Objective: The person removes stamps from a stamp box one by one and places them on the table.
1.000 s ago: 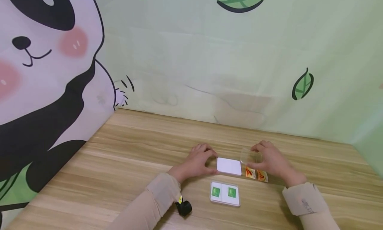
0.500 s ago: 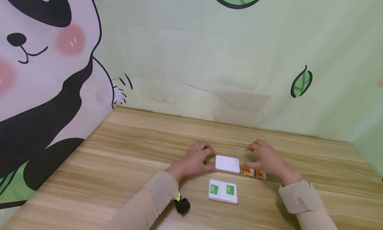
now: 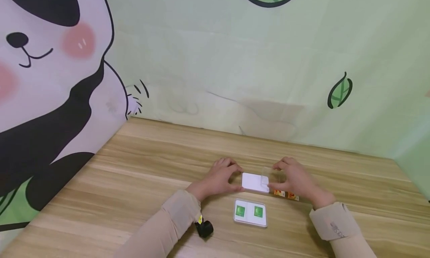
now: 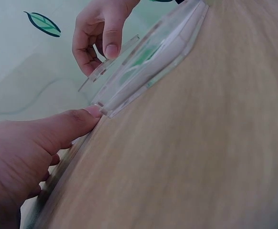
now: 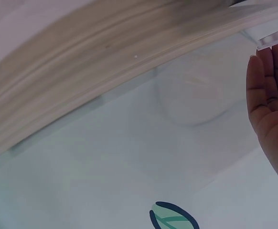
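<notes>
A flat clear case with a white top (image 3: 250,181) lies on the wooden table in the head view. My left hand (image 3: 220,179) holds its left end, thumb at the near corner and fingers at the far one. Thumb and fingertips of my right hand (image 3: 295,179) pinch a thin clear plastic cover (image 3: 264,172), tilted over the white case's right end. In the left wrist view this cover (image 4: 103,71) shows edge-on. Nearer to me lies a second clear case (image 3: 250,222) with two green pictures on white.
Two small orange pictures (image 3: 293,196) lie right of the white case, partly hidden by my right hand. A black camera (image 3: 205,229) sits at my left wrist. Behind the table (image 3: 161,157) hangs a pale green backdrop (image 3: 188,56) with a panda and leaves.
My right hand has moved left with the clear cover, which now overlaps the white case's right end. My left hand stays at the left end. The head view has shifted slightly.
</notes>
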